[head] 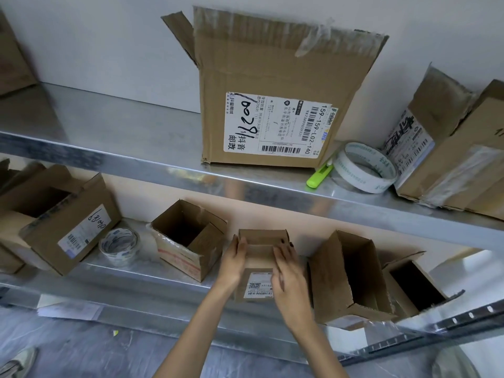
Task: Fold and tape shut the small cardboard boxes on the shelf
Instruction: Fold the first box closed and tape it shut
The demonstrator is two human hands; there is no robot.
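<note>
The left hand [234,259] grips the left side of the box [257,286] with curled fingers. The right hand [289,271] clasps its right side, thumb on the front face and fingertips hooked over the top, where the rear flap [262,236] stands up. The box is at the front edge of the lower shelf [131,279], between an open box [188,238] and a tall box [346,276]. To fold well, steady it with one hand, press the short flaps flat first, then close the long ones squarely before fetching the tape [119,246] further left.
</note>
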